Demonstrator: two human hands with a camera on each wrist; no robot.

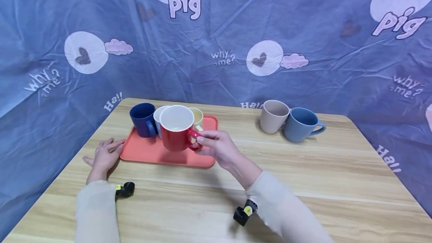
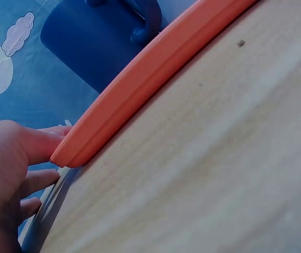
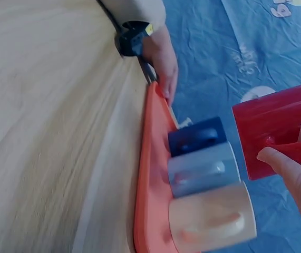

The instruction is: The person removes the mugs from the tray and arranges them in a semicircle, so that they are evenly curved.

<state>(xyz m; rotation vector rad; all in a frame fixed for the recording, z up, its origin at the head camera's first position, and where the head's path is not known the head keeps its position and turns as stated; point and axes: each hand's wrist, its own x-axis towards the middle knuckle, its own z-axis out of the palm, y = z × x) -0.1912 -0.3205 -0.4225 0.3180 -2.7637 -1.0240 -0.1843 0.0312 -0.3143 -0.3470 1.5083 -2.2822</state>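
the step in hand seems to be carrying the red mug [image 1: 174, 138]: the right hand [image 1: 217, 147] grips it by its handle, upright and lifted above the tray [image 1: 148, 151]. the left hand [image 1: 107, 156], its fingers loosely extended, touches the tray's left edge near the corner and grips no mug. the next move, as i judge it, calls for keeping the red mug level and clear of its neighbours, with the tray steadied.

counted, there are six mugs and one tray. one mug is held; three stand upright in a row along the tray's back: navy mug [image 1: 141, 121], white mug [image 3: 203, 169] and cream mug [image 3: 211, 208] (the white one is mostly hidden from the head view, so its exact shade is uncertain). two more, the pinkish-grey mug [image 1: 273, 117] and the blue-grey mug [image 1: 298, 126], stand side by side on the tabletop [image 1: 175, 205], well right of the tray.
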